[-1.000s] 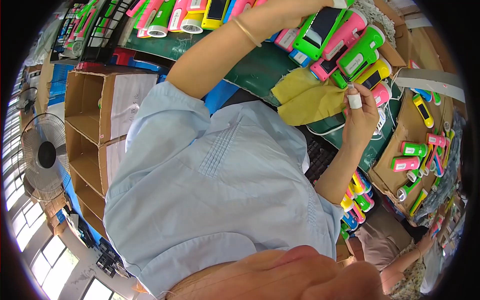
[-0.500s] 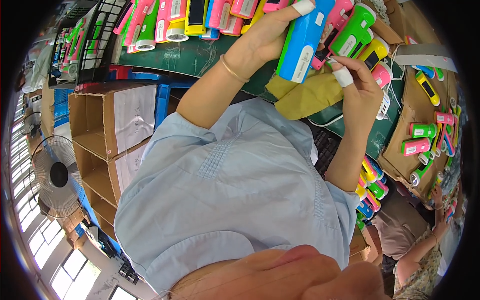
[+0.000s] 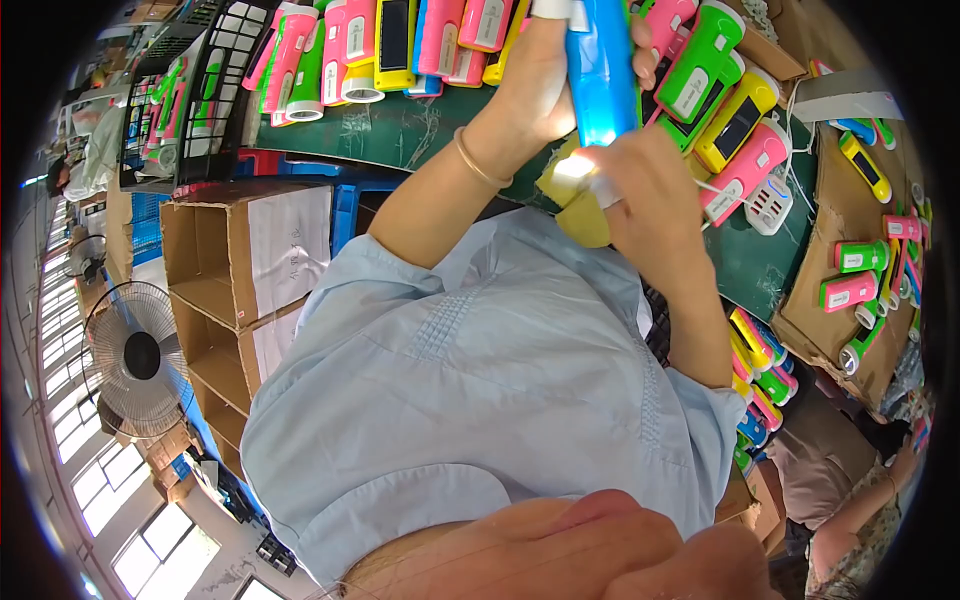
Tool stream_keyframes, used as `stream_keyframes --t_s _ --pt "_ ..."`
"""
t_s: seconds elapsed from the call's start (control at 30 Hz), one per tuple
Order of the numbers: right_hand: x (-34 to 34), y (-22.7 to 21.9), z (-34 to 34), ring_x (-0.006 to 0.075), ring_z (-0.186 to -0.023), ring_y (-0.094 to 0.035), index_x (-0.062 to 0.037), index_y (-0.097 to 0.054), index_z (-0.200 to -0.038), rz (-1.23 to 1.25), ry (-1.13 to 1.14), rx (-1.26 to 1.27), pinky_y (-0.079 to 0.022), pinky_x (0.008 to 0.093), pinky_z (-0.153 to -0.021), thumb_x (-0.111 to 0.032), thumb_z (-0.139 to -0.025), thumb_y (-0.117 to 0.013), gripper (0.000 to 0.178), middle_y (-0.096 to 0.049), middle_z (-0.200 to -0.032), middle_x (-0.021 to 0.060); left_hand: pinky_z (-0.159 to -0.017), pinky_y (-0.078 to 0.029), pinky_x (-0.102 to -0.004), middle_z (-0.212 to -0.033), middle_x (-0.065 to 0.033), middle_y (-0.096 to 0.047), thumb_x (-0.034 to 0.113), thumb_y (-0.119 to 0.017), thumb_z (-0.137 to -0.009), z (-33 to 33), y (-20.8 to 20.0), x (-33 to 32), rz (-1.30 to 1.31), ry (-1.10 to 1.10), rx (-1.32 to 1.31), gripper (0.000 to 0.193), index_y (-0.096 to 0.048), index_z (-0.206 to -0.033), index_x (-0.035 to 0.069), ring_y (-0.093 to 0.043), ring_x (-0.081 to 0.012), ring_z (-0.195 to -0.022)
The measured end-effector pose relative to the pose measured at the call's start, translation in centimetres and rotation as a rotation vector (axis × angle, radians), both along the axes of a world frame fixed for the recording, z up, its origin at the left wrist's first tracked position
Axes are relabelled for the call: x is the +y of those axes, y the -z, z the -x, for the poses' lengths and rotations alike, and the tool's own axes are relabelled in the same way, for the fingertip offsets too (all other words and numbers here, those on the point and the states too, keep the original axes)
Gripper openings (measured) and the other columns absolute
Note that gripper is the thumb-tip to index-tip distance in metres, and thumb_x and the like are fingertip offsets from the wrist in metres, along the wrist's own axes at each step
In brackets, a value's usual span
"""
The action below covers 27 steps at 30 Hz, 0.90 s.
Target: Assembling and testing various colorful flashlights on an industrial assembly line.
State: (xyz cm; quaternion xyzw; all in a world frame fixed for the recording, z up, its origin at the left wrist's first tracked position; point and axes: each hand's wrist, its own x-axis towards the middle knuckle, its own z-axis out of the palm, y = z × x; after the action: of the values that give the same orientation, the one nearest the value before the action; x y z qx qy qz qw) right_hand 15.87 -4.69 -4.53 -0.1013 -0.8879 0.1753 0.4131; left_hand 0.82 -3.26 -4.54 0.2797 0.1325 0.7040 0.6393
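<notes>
A blue flashlight (image 3: 603, 65) with a glowing lower end is gripped in my left hand (image 3: 540, 85), thumb along its left side and fingertips showing on the right. A white wrap covers that thumb. My right hand (image 3: 655, 190) is just below the flashlight's lit end, fingers curled and closed. What they hold, if anything, is hidden by the glare and the hand. Under it lies a yellow-green cloth (image 3: 583, 222), partly covered. Beside my hands, green, yellow and pink flashlights (image 3: 738, 120) lie on the right.
More flashlights (image 3: 395, 45) line the back of the green table (image 3: 375, 130). A white multi-port charger (image 3: 769, 206) with cables sits at right. Cardboard boxes (image 3: 210, 265) stack at left beside a fan (image 3: 140, 355). Another person's arm (image 3: 845, 520) shows lower right.
The flashlight has been turned, and its lower end now glows. My right hand has moved left to that end, covering part of the cloth. The view has shifted slightly.
</notes>
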Motion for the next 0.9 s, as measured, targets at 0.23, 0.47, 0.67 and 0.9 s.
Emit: stream_keyframes --t_s 0.23,0.47,0.67,0.9 --pt "-1.3 -1.6 -1.2 0.0200 -0.065 -0.047 -0.0020 -0.060 -0.091 -0.055 -0.158 -0.075 -0.037 0.0302 -0.053 -0.007 -0.063 -0.060 0.028 -0.045 -0.072 0.0051 -0.063 -0.042 -0.0255 -0.087 -0.0034 -0.051 0.050 -0.042 -0.090 1.2 1.8 0.4 -0.134 0.292 -0.394 0.050 -0.047 -0.112 0.005 -0.047 -0.0120 -0.070" --pt "-1.1 1.6 1.7 0.0247 -0.069 -0.055 -0.0011 -0.051 -0.101 0.434 0.477 0.099 -0.045 0.0341 -0.055 -0.018 -0.061 -0.077 0.051 -0.052 -0.080 0.0097 -0.073 -0.049 -0.0356 -0.082 -0.0138 -0.060 0.075 -0.031 -0.076 -0.9 1.5 -1.0 -0.222 -0.131 0.329 0.078 -0.048 -0.099 0.002 -0.060 -0.0229 -0.078" --pt "0.1 1.6 -0.8 0.0167 -0.075 -0.051 -0.0006 -0.052 -0.106 0.897 0.088 0.143 -0.041 0.0253 -0.064 -0.022 -0.079 -0.065 0.037 -0.051 -0.086 0.0091 -0.071 -0.045 -0.0361 -0.088 -0.0063 -0.051 0.069 -0.029 -0.083 1.9 1.3 -1.4 0.089 0.233 -0.247 0.068 -0.047 -0.106 0.008 -0.049 -0.0175 -0.072" --pt "-0.1 2.9 -3.2 0.0081 -0.064 -0.047 0.0009 -0.059 -0.091 1.034 0.184 0.037 -0.036 0.0224 -0.054 -0.013 -0.090 -0.049 0.017 -0.054 -0.079 0.0042 -0.057 -0.042 -0.0277 -0.089 -0.0050 -0.048 0.048 -0.060 -0.081 1.5 2.3 -2.3 -0.012 0.420 -0.369 0.056 -0.041 -0.114 0.006 -0.046 -0.0154 -0.069"
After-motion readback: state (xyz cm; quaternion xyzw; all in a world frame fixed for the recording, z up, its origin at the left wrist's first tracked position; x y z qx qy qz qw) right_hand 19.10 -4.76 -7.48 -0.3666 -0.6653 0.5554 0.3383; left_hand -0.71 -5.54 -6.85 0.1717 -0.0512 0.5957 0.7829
